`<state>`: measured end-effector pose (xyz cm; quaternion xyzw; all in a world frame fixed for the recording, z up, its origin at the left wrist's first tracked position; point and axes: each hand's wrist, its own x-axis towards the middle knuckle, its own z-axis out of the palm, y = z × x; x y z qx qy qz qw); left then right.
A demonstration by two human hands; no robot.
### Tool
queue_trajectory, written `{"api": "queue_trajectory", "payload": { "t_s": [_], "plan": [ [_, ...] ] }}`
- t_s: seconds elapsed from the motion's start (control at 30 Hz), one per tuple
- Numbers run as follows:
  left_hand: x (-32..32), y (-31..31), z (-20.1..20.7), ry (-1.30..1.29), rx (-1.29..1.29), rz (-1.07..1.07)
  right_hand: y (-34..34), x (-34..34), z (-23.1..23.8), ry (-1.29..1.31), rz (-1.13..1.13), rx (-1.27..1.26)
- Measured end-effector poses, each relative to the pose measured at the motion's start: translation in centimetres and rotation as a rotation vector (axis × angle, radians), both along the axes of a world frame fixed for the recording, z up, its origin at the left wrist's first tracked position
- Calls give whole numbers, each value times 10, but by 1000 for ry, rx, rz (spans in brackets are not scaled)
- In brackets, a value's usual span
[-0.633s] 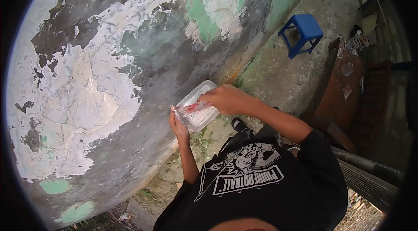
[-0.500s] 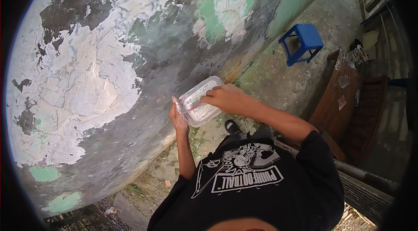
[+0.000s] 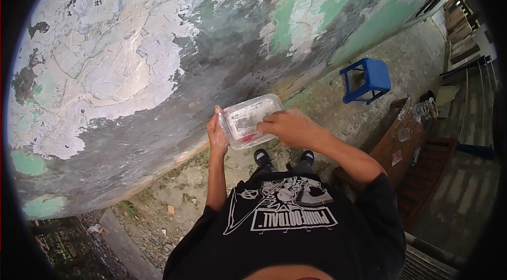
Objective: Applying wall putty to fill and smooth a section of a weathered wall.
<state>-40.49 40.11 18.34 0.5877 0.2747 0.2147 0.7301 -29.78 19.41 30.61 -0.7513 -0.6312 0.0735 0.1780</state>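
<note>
Between both hands: clear plastic box; left fingers grip end, right fingers seemingly press lid.

Clear plastic lidded container, shut, held level at chest height.

clear glossy plastic container, rough peeling painted wall, blue plastic stool

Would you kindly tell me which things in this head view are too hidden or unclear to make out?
- Contents of the clear plastic box: head view, blurred by the lid's glare; only white and red bits show.
- Left hand fingers: behind the box's edge.
- Right hand fingertips: they lie on the lid; grip unclear.
- Items on the brown wooden bench: too small, bent near the rim.
- Person's legs: covered by the black shirt.
</note>
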Motion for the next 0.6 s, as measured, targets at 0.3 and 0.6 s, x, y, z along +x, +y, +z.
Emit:
{"api": "queue_trajectory", "payload": {
  "t_s": [0.3, 0.6],
  "plan": [
    [-1, 1, -7, 25, -92, -28, 11, -2, -5, -31, -131, 74],
    [-2, 1, 29, -4, -182, -14, 13, -24, -26, -125, -93, 111]
  ]
}}
